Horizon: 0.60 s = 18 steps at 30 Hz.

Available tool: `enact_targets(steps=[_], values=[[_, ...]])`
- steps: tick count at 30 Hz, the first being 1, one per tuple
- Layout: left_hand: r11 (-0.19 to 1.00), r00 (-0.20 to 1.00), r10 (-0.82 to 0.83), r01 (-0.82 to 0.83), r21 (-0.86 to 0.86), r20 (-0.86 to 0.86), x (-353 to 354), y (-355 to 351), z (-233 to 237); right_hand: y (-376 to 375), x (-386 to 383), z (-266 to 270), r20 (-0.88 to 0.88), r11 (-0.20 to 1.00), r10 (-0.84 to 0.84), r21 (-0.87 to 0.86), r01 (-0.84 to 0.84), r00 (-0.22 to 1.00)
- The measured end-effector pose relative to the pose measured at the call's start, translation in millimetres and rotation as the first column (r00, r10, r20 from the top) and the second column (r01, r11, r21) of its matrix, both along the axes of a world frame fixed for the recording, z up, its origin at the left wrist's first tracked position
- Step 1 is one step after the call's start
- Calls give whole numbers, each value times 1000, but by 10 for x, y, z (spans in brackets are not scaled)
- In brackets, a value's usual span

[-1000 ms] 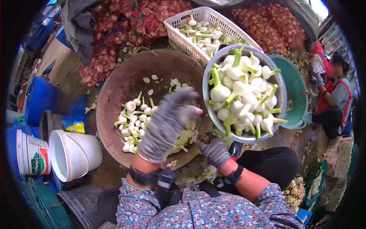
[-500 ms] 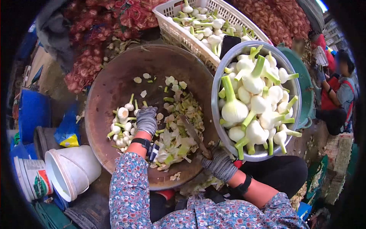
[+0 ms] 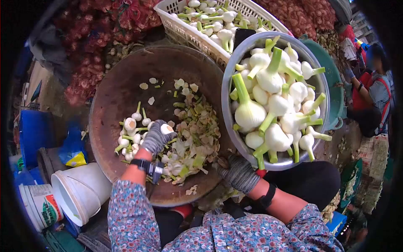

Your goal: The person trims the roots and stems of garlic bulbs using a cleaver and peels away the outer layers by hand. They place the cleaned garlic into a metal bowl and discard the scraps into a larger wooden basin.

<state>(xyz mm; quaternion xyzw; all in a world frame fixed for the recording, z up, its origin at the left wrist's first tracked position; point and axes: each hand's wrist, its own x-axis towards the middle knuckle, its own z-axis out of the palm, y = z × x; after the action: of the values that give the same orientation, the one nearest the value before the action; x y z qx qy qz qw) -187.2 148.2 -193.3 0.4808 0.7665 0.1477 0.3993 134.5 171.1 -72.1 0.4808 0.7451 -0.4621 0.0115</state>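
Observation:
Inside the wide brown basin (image 3: 121, 80), my gloved left hand (image 3: 157, 137) is closed on a white garlic bulb (image 3: 166, 129). Small garlic bulbs with green stems (image 3: 135, 136) lie just left of it, and a heap of peelings (image 3: 191, 147) lies to its right. My gloved right hand (image 3: 238, 173) is closed round the handle of a knife (image 3: 222, 162) at the basin's lower right rim; the blade is hard to make out. A metal bowl (image 3: 228, 105) piled with large garlic bulbs (image 3: 250, 115) stands right of the basin.
A white crate (image 3: 184, 35) of garlic with a dark phone (image 3: 243, 35) is behind. A green tub (image 3: 333, 88) stands beyond the bowl, white buckets (image 3: 79, 189) at left. Net sacks (image 3: 86, 71) lie at back left. Another person (image 3: 373, 90) sits at far right.
My left hand has risen a little and turned, and a garlic bulb now shows in its fingers. My right hand has drawn the knife back from over the peelings. The view has shifted slightly.

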Motion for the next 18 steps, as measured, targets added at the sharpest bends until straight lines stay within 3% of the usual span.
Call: enact_targets(steps=[1,2,5,7,9,10,12,14,17,18], values=[[988,968,114,-134,74,224,196,-120,256,-2,-11,79,19,1000,7,1,-7,1000],[980,969,65,-107,170,239,306,-279,304,14,-20,202,21,995,90,40,-91,996],[868,986,-163,132,478,24,609,-587,770,-133,19,257,-171,978,198,102,-182,965],[924,892,-34,-144,355,450,842,-874,973,-213,0,331,-151,928,337,220,-301,929],[899,970,-93,-15,437,224,1029,-1093,1403,-282,-19,381,-108,862,452,306,-404,885],[898,966,-52,-66,434,253,1109,-1154,1465,-337,-30,403,-103,857,450,330,-396,887],[916,990,-86,34,400,113,1161,-1360,1557,-378,-26,482,-128,833,485,367,-413,865],[859,1000,-14,-1,512,26,1276,-1411,1716,-438,-27,565,-145,813,515,397,-427,845],[859,994,26,34,510,-109,1315,-1529,1737,-513,-22,630,-145,791,538,425,-439,830],[871,996,35,7,491,-77,1339,-1562,1717,-529,-14,616,-138,787,541,430,-442,830]])
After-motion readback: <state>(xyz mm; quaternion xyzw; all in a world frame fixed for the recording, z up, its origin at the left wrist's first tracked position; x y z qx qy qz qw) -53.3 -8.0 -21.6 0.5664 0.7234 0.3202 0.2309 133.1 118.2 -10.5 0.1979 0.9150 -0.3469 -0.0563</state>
